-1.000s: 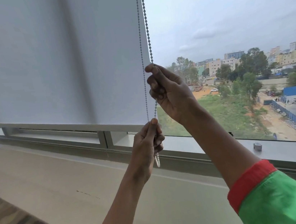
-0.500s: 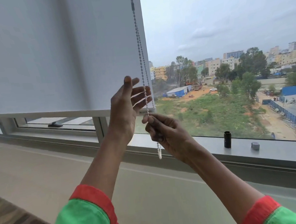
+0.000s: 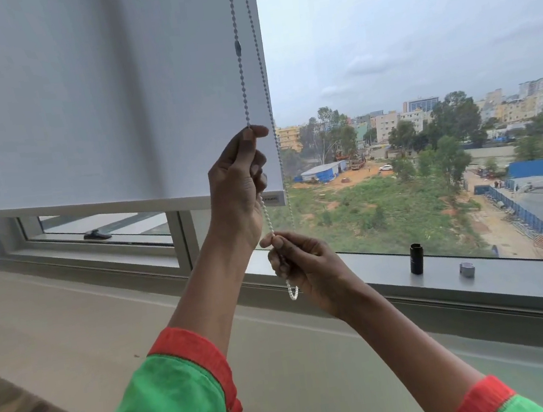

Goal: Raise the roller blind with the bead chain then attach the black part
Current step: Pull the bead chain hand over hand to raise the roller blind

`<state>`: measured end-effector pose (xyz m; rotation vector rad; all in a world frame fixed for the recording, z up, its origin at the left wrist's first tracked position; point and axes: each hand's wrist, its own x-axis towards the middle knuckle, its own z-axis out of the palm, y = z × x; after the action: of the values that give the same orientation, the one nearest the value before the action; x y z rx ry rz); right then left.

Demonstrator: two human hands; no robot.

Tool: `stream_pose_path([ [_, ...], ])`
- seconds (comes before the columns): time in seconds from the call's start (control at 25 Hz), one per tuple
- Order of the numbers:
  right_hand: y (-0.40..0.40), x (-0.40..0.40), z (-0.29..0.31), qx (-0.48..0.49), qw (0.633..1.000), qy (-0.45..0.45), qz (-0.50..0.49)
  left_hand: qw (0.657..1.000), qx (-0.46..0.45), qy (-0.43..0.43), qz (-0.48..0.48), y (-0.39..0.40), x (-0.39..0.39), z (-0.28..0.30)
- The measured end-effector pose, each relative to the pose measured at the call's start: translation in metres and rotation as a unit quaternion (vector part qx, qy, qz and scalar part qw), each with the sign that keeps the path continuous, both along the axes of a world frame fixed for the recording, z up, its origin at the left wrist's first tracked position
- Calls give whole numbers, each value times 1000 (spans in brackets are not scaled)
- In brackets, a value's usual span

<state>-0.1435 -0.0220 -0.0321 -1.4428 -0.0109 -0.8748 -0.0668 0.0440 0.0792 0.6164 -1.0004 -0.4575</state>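
Chain runs straight up and down between my hands

My left hand (image 3: 238,189) pinches the bead chain (image 3: 242,81) high; my right hand (image 3: 305,263) grips it below; black part (image 3: 416,258) stands right, on the sill (image 3: 514,281).

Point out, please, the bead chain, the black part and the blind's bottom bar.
bead chain (image 3: 242,81): head view, left strand above the upper hand.
black part (image 3: 416,258): head view, cylinder's middle.
bottom bar (image 3: 90,206): head view, its left half.

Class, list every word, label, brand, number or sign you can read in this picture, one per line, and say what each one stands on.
Small label on the right end of the roller blind's bottom bar: printed, but too small and blurred to read.
Black part on the sill: no text visible.
Buildings outside: no signs legible.
Nothing else carries readable text.
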Motion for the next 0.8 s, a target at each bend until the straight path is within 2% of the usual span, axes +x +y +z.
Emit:
stream_pose_path([
  [0.2,-12,-11,21,-45,998,52,12,1000,9,-10,2,7,12,-23],
  [0.44,-10,-6,107,-57,998,-20,-32,998,47,-2,-42,7,0,-56],
  [0.6,5,-6,165,-3,995,-91,-40,997,68,-8,-44,7,-7,-69],
  [0.8,19,7,160,-68,985,-134,-87,995,76,-38,-54,6,-1,-76],
])
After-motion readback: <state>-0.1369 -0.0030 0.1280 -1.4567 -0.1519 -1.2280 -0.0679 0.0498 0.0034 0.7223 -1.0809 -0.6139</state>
